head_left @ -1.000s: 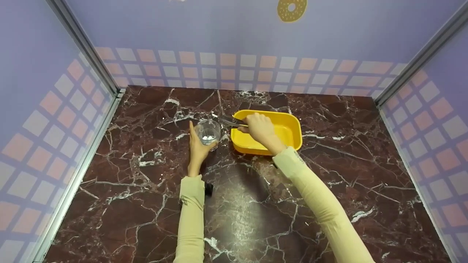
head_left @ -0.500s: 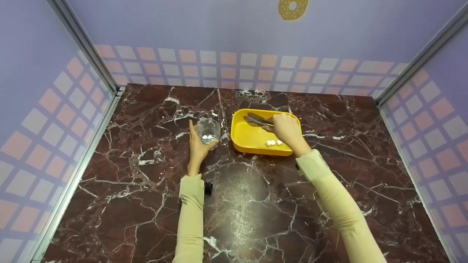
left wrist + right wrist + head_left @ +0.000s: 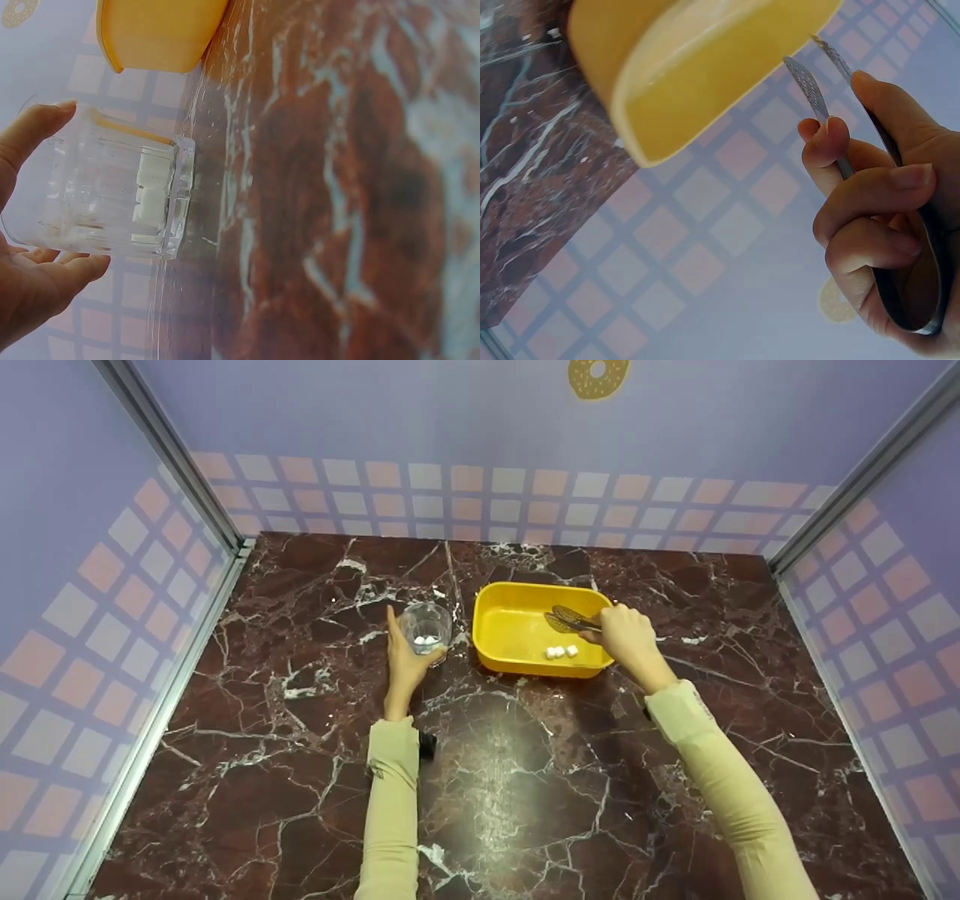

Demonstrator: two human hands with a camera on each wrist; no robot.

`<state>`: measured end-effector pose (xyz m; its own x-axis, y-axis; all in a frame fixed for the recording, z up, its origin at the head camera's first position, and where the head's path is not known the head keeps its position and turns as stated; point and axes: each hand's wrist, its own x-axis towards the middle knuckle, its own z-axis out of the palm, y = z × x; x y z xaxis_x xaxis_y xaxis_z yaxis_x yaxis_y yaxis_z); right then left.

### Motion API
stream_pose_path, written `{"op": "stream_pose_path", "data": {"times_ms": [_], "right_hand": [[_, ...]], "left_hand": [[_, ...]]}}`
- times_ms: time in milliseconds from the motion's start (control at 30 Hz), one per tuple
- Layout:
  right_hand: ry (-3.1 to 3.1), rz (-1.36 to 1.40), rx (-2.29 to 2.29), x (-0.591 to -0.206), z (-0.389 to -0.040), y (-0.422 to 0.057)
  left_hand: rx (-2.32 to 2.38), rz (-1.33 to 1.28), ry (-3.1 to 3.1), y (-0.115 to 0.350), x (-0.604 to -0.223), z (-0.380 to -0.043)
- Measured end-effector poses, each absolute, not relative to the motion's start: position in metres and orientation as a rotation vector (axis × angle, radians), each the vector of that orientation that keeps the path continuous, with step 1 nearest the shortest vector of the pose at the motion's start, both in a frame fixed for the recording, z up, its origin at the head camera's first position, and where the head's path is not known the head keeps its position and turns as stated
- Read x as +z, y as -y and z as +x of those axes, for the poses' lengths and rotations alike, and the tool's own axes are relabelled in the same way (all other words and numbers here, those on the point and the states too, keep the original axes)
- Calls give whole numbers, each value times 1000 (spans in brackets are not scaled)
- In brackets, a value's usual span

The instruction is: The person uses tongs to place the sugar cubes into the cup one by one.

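Note:
My left hand (image 3: pixel 409 666) grips a clear glass (image 3: pixel 112 187), thumb on one side and fingers on the other. The glass stands upright on the tabletop with white cubes (image 3: pixel 151 187) at its bottom. My right hand (image 3: pixel 628 636) holds metal tongs (image 3: pixel 810 88), fingers wrapped round the arms. Their perforated tips are apart with nothing between them, over the right part of a yellow tub (image 3: pixel 510 666). Several small white cubes (image 3: pixel 560 652) lie in the tub near its front wall.
The dark red marbled tabletop (image 3: pixel 300 780) carries the glass and, right of it, the tub. Purple panels with pink and white squares (image 3: pixel 468 480) close off the back, left and right sides.
My right hand and the tongs have moved right, from beside the glass to the tub's right end, uncovering the white cubes in the tub. My left hand and the glass have stayed put.

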<state>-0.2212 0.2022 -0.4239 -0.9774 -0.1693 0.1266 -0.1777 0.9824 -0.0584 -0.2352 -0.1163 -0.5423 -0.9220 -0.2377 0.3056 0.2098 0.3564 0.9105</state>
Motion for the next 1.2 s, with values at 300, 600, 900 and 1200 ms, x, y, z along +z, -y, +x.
{"op": "stream_pose_path", "data": {"times_ms": [300,600,900,1200], "right_hand": [[3085,253,20,-433,-216,-217],[3085,253,-85,-443,-216,-221],[3094,275,-143,-450,-219,-217],[3152,260,-199,-453,-222,-212]], "left_hand": [[-1585,33,2253,116,-542,-235],[-1588,31,2253,117,-543,-235],[-1595,34,2254,118,-544,-236],[-1568,23,2230,117,-545,-236]]}}
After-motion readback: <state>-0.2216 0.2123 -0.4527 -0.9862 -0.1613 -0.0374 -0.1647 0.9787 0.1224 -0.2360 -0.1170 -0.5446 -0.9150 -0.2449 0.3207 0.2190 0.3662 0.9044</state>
